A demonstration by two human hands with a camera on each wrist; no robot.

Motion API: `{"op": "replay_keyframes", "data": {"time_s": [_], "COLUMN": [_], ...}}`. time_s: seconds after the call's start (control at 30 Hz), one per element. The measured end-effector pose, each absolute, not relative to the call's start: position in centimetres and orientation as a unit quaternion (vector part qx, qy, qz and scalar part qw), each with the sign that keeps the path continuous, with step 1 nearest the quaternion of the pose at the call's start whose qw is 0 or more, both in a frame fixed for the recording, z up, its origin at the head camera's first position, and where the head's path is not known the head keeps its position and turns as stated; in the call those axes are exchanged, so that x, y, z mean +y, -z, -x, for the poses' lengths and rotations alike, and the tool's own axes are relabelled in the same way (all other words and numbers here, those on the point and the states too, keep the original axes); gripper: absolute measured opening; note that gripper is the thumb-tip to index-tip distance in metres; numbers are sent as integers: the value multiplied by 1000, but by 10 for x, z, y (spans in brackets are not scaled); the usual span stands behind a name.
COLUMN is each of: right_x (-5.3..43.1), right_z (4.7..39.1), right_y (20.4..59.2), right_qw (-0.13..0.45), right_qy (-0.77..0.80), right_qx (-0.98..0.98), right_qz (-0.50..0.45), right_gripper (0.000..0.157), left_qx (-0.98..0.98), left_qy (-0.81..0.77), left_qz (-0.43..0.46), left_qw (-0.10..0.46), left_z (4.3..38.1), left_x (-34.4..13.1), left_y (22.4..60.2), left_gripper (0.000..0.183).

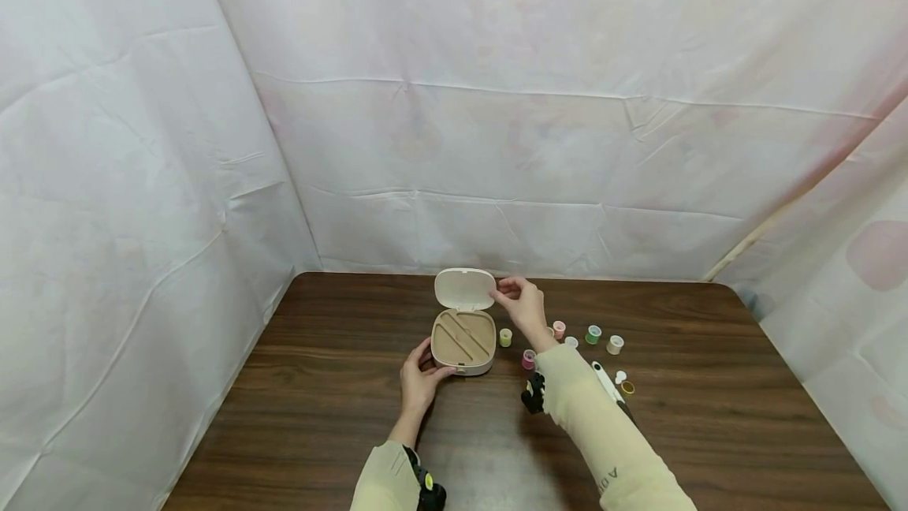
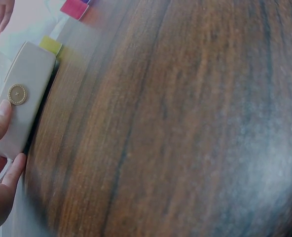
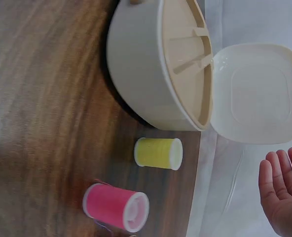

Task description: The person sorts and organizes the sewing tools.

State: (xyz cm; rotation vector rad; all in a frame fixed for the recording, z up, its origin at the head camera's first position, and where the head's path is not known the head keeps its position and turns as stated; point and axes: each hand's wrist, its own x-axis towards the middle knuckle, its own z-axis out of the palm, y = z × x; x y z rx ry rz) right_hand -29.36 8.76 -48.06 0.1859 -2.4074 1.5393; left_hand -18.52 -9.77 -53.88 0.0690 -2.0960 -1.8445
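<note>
A small cream storage box (image 1: 464, 341) stands on the table with its hinged lid (image 1: 464, 289) raised at the back. Inside is a beige tray (image 1: 454, 335) with slanted dividers. My left hand (image 1: 418, 381) grips the box at its front left corner, thumb beside the round gold button (image 2: 17, 94) and fingers along the side. At the lid's right edge is my right hand (image 1: 523, 306); its thumb overlaps that edge in the right wrist view while the other fingers (image 3: 280, 175) extend loosely below it. A yellow thread spool (image 3: 158, 153) stands close to the box's right side.
Right of the box is a pink spool (image 3: 115, 206). Farther right are a green spool (image 1: 593, 334), a cream spool (image 1: 615, 345) and others partly behind my right arm. A white-handled tool (image 1: 606, 381) lies near a yellow ring (image 1: 627, 388). White curtains border the wooden table (image 1: 319, 385).
</note>
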Motion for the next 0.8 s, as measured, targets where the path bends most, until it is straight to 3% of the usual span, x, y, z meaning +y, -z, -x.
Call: {"op": "replay_keyframes", "data": {"time_s": [0.33, 0.8], "right_x": [84, 79], "right_z": [283, 279], "right_y": [496, 511], "right_qw": [97, 41], "right_qy": [-524, -462], "right_qx": [-842, -877], "right_qz": [-81, -123], "right_gripper": [32, 48], "left_qx": [-743, -747], "left_qy": [645, 639], "left_qz": [-28, -27], "left_qw": [177, 185], "left_z": [198, 200], "left_x": [-105, -104], "left_y": [568, 573], "left_gripper": [69, 69]}}
